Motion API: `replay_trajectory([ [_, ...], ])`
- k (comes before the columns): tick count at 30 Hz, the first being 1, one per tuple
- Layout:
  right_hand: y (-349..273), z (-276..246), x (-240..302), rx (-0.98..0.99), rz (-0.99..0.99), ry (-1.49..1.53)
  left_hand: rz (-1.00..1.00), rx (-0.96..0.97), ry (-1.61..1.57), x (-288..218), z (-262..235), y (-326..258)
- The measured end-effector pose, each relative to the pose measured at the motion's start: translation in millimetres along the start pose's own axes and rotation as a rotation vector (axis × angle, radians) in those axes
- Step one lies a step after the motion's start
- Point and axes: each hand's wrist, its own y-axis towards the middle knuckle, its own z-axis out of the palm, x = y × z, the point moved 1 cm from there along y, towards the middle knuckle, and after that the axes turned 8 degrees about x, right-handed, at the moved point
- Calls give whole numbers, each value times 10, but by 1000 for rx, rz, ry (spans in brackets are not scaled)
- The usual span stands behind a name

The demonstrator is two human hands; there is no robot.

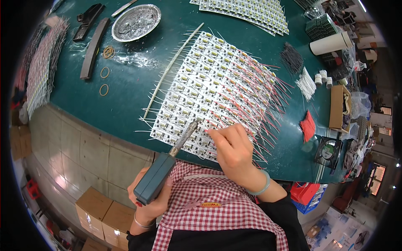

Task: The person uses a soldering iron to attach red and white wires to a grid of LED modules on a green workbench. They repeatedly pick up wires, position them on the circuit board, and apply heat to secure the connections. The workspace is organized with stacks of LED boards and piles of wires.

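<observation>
My left hand (162, 200) is wrapped around the dark teal body of a soldering gun (154, 179). Its long metal tip slants up and right and reaches a panel of small white circuit boards (184, 100). Close to that tip, my right hand (235, 152) pinches a thin red wire (206, 131) between thumb and forefinger, just over the panel. Rows of red wires (268, 98) stick out from the panel's right part, while pale wires fringe its left edge. A pale strip (171, 67) lies along that left edge.
A metal bowl (159, 20) with silvery residue stands at the far left, near rubber bands (104, 90) and a dark bar (94, 50). Bundles of black (291, 57), white (307, 85) and red wire (307, 126) lie rightward, beside a small fan (328, 150). More board panels (251, 14) lie at the back.
</observation>
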Motion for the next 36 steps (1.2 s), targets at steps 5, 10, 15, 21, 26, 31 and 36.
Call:
replay_trajectory([
  [5,-26,44,46,37,31,31,28,-4,-7,56,-9,-76],
  [10,-42,97,29,43,32,30,29,26,21,13,-13,-60],
  [15,-45,112,32,38,30,13,40,39,74,-33,-24,-32],
  [21,-44,123,42,41,27,-2,129,-19,105,-48,26,18],
  [26,-36,121,46,49,18,-14,165,-9,132,-57,9,43],
  [31,-39,124,51,61,15,-22,109,-4,101,-46,4,20],
  [36,-38,124,60,63,19,-15,30,-12,14,74,-20,-124],
])
